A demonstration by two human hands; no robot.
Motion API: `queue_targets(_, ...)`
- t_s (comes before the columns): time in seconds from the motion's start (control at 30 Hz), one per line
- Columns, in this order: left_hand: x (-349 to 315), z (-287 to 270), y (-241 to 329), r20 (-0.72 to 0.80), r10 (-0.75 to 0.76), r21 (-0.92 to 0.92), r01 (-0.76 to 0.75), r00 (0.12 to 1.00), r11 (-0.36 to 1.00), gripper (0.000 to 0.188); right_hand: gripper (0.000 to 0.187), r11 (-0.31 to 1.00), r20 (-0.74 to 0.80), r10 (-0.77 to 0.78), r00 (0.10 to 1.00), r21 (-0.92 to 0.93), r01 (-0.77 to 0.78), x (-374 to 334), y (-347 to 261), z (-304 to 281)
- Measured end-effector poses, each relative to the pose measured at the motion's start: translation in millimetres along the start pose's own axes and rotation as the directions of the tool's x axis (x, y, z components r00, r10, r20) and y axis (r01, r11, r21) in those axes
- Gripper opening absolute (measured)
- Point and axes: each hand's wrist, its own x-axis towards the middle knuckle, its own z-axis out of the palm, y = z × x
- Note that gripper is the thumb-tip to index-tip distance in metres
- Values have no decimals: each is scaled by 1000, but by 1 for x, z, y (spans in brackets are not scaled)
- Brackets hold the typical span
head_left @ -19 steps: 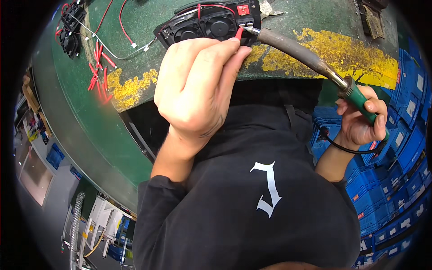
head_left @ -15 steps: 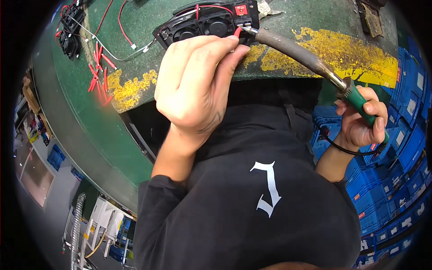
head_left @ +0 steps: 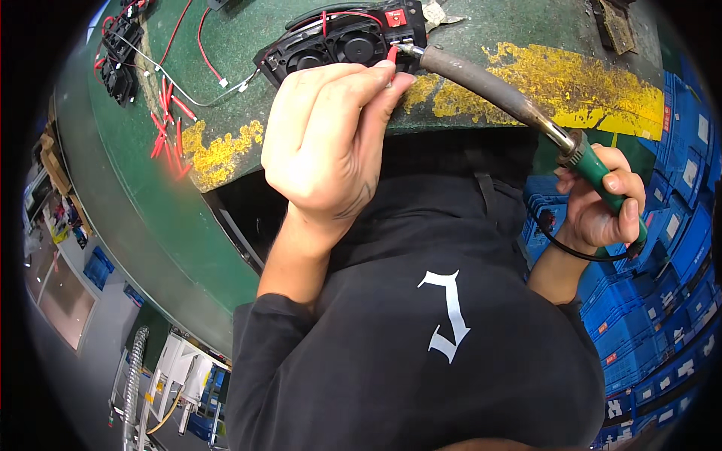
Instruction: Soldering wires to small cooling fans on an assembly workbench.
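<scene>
Between thumb and fingers, my left hand [head_left: 323,143] pinches a short red wire [head_left: 392,54] at the front of a black fan unit [head_left: 308,46]. Two small round fans show in that unit, with a red part near its right end. My right hand [head_left: 605,199] is wrapped round the green handle of a soldering iron [head_left: 496,96]. The iron's tip meets or nearly meets the red wire's end beside metal terminals on the unit; exact contact is too small to tell. My left fingers hide the wire's lower part.
Loose red wires [head_left: 167,124] lie left of my left hand on the green worktop [head_left: 248,45]. Another black fan unit [head_left: 119,64] is at the far left. Worn yellow tape [head_left: 587,98] lines the near edge. Blue crates [head_left: 632,323] are stacked at the right.
The fan unit, the wire and the soldering iron's tip appear slightly further left. Both hands keep their grips.
</scene>
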Motion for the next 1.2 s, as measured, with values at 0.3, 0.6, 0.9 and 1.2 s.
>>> queue_targets(0.3,0,-1,4,25,-22,0,22,999,1000,18,44,996,-128,49,991,84,-38,-6,-1,-11)
queue_targets(0.6,0,-2,3,41,-11,9,11,999,1000,19,46,961,-376,149,915,275,-43,-5,21,-25)
queue_targets(0.9,1,-3,6,47,-26,27,25,999,999,19,47,929,-379,255,890,351,-117,2,37,-23)
queue_targets(1.2,5,-6,11,57,-71,43,68,996,997,23,47,925,-401,265,877,362,-114,2,38,-23)
